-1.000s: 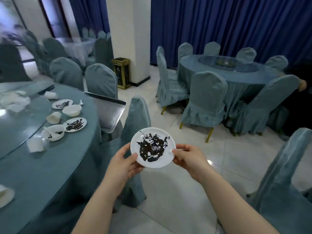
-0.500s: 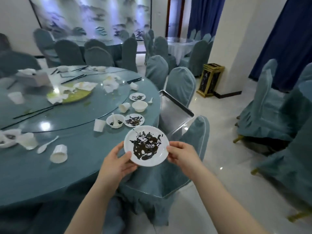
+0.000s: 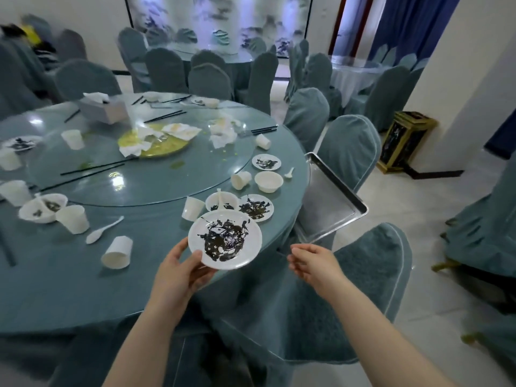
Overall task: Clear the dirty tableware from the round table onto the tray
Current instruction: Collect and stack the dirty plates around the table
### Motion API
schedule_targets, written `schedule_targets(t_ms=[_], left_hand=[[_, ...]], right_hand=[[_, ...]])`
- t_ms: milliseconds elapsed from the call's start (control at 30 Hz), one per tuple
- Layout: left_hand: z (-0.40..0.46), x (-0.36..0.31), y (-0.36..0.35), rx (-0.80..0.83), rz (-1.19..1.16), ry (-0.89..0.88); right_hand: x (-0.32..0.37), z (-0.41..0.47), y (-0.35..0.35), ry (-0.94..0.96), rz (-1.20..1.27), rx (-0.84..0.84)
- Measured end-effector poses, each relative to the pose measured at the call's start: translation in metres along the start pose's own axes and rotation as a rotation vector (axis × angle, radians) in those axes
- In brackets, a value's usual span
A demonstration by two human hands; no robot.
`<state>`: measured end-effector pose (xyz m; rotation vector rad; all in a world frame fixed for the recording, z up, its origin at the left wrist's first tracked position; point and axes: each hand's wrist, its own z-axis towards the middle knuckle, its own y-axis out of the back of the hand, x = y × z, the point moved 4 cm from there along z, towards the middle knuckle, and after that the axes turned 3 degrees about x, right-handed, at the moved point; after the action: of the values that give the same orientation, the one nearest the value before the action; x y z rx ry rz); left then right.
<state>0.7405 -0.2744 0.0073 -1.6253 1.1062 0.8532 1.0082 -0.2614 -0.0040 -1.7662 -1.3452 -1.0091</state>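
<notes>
My left hand [image 3: 178, 272] grips the near rim of a white plate [image 3: 225, 239] smeared with dark sauce, holding it above the edge of the round table [image 3: 69, 289]. Just to the right of the plate, my right hand [image 3: 312, 261] hangs apart with relaxed fingers and holds nothing. The metal tray [image 3: 329, 202] rests tilted at the table's right edge, over two chairs. More dirty plates [image 3: 255, 207], a bowl with a spoon [image 3: 222, 202], a clean-looking bowl [image 3: 268, 181] and several paper cups [image 3: 117, 252] lie on the table.
A glass turntable [image 3: 139, 169] carries crumpled napkins, chopsticks and a tissue box [image 3: 103, 108]. Covered chairs [image 3: 349, 146] ring the table; one chair [image 3: 363, 275] stands right below my hands. A black-gold bin [image 3: 405, 141] stands by the pillar at the right.
My view swung left towards the table. My right hand let go of the plate and drew off to the right; my left hand alone holds it now, above the table's edge.
</notes>
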Motion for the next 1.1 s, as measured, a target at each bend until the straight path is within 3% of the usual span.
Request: schedule_targets(t_ms=[300, 367, 500, 833, 1100], left_hand=[[0.026, -0.016, 0.049, -0.230, -0.054, -0.022], [0.047, -0.016, 0.067, -0.345, -0.021, -0.026], [0.052, -0.010, 0.071, -0.352, -0.022, 0.002], [0.093, 0.002, 0.073, -0.439, -0.025, 0.039], [0.095, 0.001, 0.064, -0.411, -0.018, 0.030]], right_hand=[[-0.017, 0.116, -0.032, -0.135, -0.123, 0.060], [-0.027, 0.166, -0.055, -0.231, -0.168, 0.104], [-0.021, 0.195, -0.056, -0.244, -0.060, 0.034], [-0.028, 0.293, -0.066, -0.328, -0.092, -0.150], [-0.031, 0.262, -0.047, -0.264, -0.197, -0.197]])
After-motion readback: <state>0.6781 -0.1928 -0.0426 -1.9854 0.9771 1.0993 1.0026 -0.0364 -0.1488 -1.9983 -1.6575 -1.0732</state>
